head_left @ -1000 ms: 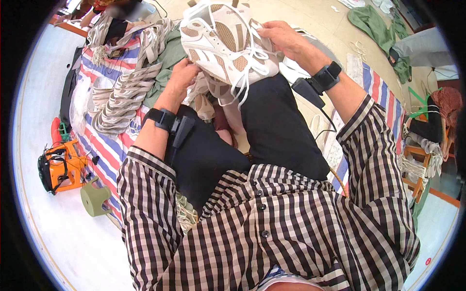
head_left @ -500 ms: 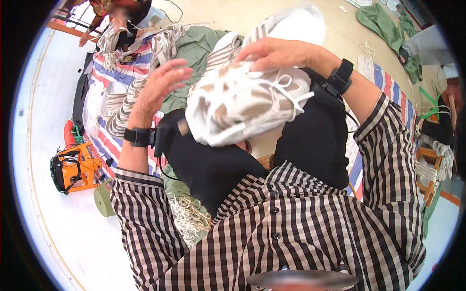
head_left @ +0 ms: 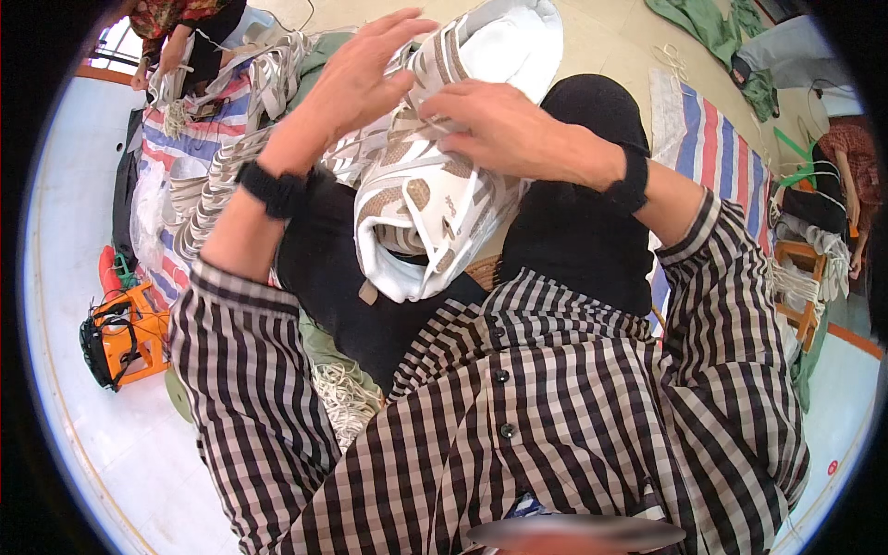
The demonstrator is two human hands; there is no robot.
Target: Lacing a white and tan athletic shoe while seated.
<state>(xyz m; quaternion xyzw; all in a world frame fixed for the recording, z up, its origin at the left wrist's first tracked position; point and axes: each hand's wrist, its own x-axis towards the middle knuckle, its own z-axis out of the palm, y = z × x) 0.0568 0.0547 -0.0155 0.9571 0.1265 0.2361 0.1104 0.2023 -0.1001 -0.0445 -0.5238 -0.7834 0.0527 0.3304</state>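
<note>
A bundle of white and brown sneaker uppers (head_left: 407,190) lies across my black-trousered lap. Its near end shows a padded white collar, and at the far end is a smooth white lining (head_left: 513,51). Above the bundle's far left side, my left hand (head_left: 356,83) has its fingers stretched and spread, with nothing visible in them. My right hand (head_left: 504,129) lies over the top of the bundle from the right, fingers reaching left and thumb apart from them. Whether its fingertips pinch a lace cannot be seen.
Rows of stacked uppers (head_left: 190,199) lie at left on a striped sheet (head_left: 236,97). Pale laces (head_left: 342,402) are heaped by my left thigh. An orange stool (head_left: 143,333) stands at far left, and a wooden stool (head_left: 795,277) at right. Other people sit at upper left and right.
The bundle's near end has turned, so its patterned outer face and collar show instead of the white laced side. My left hand has moved up and right, closer to my right hand.
</note>
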